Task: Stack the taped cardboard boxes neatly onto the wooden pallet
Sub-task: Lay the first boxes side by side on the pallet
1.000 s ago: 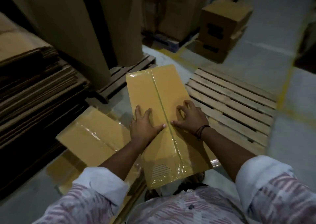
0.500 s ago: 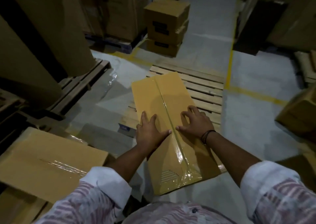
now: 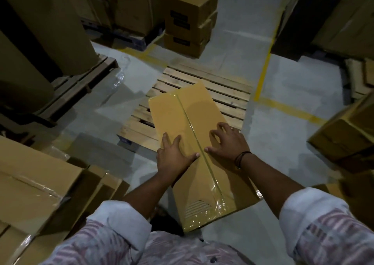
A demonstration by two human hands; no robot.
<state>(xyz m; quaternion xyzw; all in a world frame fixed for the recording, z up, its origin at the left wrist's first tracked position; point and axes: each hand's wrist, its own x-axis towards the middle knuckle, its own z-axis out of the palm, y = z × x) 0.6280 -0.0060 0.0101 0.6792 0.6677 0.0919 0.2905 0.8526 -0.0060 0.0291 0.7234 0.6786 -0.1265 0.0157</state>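
Note:
A long cardboard box (image 3: 182,112) with clear tape down its middle seam lies in front of me, its far end over the near edge of the bare wooden pallet (image 3: 222,90). My left hand (image 3: 174,157) lies flat on the box's top, left of the seam. My right hand (image 3: 226,143) rests on the top right of the seam, fingers arched with the tips on the cardboard. The box's underside and what supports it are hidden.
Another taped box (image 3: 30,183) sits low at my left, and a box (image 3: 344,135) sits at the right edge. A stack of labelled boxes (image 3: 188,17) stands beyond the pallet. A dark pallet (image 3: 81,82) carries large rolls at the left. Yellow floor lines (image 3: 263,72) run right of the pallet.
I have turned to the right with the box. The pallet, earlier off to the right, now lies straight ahead under the box's far end. Both hands kept their places on top.

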